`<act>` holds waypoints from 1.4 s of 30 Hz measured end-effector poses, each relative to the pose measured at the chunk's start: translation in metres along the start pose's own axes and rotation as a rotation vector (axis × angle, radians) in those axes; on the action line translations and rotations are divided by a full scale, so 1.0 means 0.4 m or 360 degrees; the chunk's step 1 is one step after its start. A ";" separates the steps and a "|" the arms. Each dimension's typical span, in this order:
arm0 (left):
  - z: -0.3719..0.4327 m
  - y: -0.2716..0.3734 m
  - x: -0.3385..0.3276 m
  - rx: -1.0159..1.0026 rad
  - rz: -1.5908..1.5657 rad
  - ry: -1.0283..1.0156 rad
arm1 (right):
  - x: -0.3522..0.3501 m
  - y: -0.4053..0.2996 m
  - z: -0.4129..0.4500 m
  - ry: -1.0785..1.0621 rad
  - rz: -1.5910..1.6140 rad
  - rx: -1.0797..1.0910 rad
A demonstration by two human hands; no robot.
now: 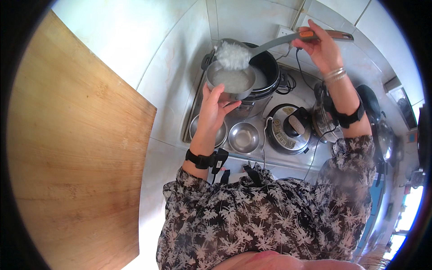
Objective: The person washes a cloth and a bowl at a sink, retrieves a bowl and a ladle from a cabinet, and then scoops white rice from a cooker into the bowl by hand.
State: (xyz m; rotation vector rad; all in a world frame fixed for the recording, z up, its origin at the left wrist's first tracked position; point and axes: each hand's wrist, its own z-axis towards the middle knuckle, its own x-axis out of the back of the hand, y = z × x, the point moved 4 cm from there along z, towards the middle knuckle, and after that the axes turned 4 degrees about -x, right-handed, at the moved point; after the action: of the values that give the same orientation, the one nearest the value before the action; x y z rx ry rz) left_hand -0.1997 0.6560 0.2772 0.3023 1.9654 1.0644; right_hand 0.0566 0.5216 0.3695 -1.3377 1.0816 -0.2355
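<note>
My left hand (216, 104) grips a metal bowl (246, 93) from below, at the near side of an electric cooker pot (275, 65). Pale, wet rice (231, 80) lies inside the bowl. Above it, my right hand (319, 47) holds a ladle (276, 42) by its grey and brown handle. The ladle's head carries a heap of white rice (233, 55), tilted over the bowl's far rim. Whitish liquid with rice shows in part of the cooker's dark inner pot; the bowl and ladle hide the rest.
Two metal bowls, one (243, 137) in full view and another (194, 130) partly behind my left forearm, stand on the metal counter. A round lid (288, 130) with a black handle lies to their right. Cords cross the counter. A wooden board (84, 152) stands at left.
</note>
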 end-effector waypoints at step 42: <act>0.013 0.024 -0.113 -0.0138 0.0012 0.0095 | 0.218 0.146 0.020 0.0505 -0.0078 -0.0304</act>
State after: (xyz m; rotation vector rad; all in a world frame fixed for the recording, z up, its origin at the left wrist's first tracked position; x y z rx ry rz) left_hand -0.1701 0.6398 0.3090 0.2336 1.9660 1.1722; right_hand 0.0838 0.4830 0.2753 -1.5333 1.3643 -0.3989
